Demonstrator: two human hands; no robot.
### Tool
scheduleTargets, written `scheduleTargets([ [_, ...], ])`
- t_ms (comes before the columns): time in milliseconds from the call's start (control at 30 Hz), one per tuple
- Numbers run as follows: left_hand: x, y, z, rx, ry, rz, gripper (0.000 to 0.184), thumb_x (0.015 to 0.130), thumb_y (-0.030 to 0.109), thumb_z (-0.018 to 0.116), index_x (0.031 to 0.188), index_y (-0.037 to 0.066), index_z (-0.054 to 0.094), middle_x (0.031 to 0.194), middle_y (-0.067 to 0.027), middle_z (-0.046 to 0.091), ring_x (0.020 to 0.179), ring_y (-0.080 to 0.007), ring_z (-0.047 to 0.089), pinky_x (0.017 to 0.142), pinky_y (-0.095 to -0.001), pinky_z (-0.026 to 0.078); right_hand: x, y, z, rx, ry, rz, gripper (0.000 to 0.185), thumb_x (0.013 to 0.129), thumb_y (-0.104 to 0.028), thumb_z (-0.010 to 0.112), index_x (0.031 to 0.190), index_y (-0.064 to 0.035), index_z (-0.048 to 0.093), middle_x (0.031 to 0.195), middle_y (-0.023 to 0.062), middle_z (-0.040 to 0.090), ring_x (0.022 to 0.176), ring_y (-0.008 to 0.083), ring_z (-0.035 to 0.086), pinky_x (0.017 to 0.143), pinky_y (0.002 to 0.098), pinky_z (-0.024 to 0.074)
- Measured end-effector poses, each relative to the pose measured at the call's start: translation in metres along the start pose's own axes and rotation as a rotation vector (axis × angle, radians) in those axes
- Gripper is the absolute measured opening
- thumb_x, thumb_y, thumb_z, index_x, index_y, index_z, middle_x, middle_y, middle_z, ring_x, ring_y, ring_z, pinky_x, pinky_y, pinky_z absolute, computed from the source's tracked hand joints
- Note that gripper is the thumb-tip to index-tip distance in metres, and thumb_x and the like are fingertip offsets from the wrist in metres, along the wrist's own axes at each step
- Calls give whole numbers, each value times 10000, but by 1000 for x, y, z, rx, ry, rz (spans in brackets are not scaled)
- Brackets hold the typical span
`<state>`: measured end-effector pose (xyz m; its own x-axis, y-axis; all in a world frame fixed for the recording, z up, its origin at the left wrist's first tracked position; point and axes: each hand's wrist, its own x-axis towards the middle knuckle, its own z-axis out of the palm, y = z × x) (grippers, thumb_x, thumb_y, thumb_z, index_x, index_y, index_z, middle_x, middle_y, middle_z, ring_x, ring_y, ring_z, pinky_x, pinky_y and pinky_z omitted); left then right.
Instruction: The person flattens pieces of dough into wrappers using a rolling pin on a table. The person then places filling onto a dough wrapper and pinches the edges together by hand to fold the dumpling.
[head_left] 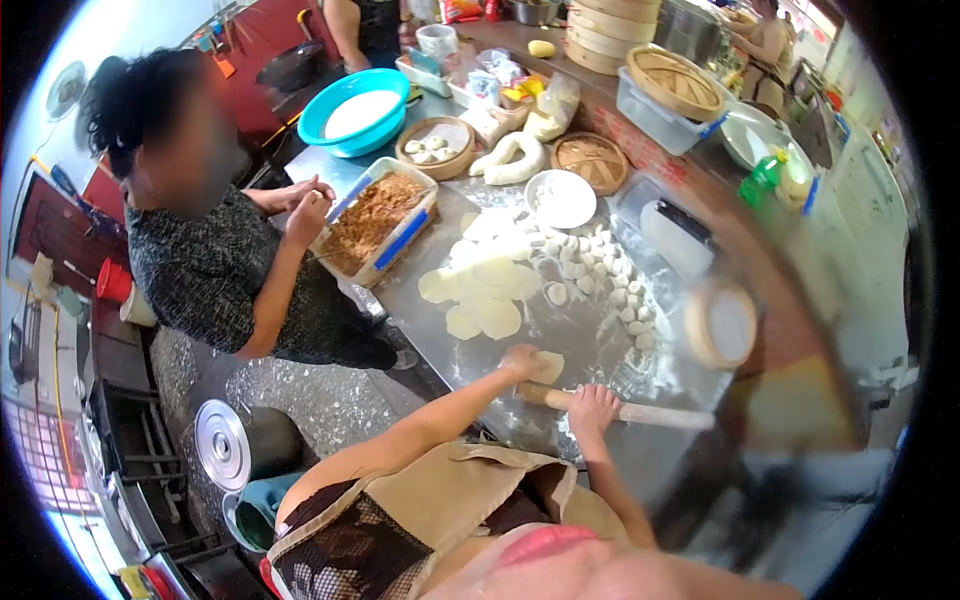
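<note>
My left hand pinches the edge of a round dough wrapper, which lies on the floured metal table. Just to its right, my right hand is closed over a wooden rolling pin. The pin's left end lies close below the wrapper. Beyond my hands, several rolled wrappers overlap in a loose pile. Many small dough pieces dusted with flour are scattered to the right of that pile.
Left of the table a co-worker holds both hands together beside a tub of filling. Behind are a turquoise basin, a bamboo steamer with buns, a dough ring and a white bowl. A lidded pot stands on the floor.
</note>
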<state>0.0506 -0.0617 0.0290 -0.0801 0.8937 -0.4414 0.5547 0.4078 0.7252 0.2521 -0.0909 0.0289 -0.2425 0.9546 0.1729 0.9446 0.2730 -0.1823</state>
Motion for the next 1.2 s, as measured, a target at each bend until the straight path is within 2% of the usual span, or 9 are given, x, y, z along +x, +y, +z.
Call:
scheduleTargets([
  [633,26,1,8,187,-64,141,276,703,280,632,896,85,666,861,-161,635,817,-326,612,724,-381,478,39,-11,-5,-8,-226,99,324,861,-335,438,949,-70,602,996,157,568,974,310,501,864,443,344],
  [733,21,-17,11,-5,134,13,306,716,285,623,935,73,650,884,-167,630,831,-336,605,731,-389,476,4,-14,-19,-7,-285,76,323,858,-327,440,943,-68,612,1009,152,569,987,309,502,881,443,337],
  [800,27,-35,22,133,32,125,345,726,313,615,961,61,636,915,-164,629,861,-326,608,739,-401,473,18,-13,-2,-10,-242,99,318,854,-319,444,943,-68,619,1023,146,570,995,306,502,880,437,344],
  [867,37,-42,45,333,371,366,338,722,317,618,948,68,645,944,-154,634,874,-304,615,734,-418,475,52,-6,29,-124,-109,63,299,836,-294,468,954,-77,636,1038,136,578,993,295,515,864,422,374],
  [900,25,8,10,512,-82,129,322,712,303,620,948,86,653,925,-135,647,868,-286,623,720,-423,483,77,-21,-17,-258,-355,-172,278,825,-278,474,945,-89,639,1006,131,595,984,296,525,835,426,402],
  [933,20,33,-14,407,-295,78,310,698,290,629,943,103,660,904,-135,651,845,-287,625,708,-422,488,91,-7,17,-189,-492,-47,269,813,-282,487,916,-88,640,965,126,609,965,293,537,809,438,414],
  [1033,58,-57,16,249,297,264,315,721,341,640,892,76,646,829,-134,649,777,-290,619,706,-382,488,44,-19,-1,-43,-269,45,297,836,-340,503,936,-81,606,978,120,579,948,281,521,824,419,377],
  [1133,25,-78,-3,-213,-147,-156,378,743,331,623,960,21,612,897,-170,639,850,-292,613,741,-393,475,-12,-8,2,12,-79,-110,252,838,-332,471,842,-97,559,842,107,516,835,259,468,770,410,338],
  [1200,18,-54,-10,99,-71,97,352,737,310,624,948,28,633,856,-169,648,825,-303,622,708,-384,483,8,-8,20,53,-116,-38,280,856,-330,445,868,-89,588,886,130,543,862,273,496,751,408,351],
])
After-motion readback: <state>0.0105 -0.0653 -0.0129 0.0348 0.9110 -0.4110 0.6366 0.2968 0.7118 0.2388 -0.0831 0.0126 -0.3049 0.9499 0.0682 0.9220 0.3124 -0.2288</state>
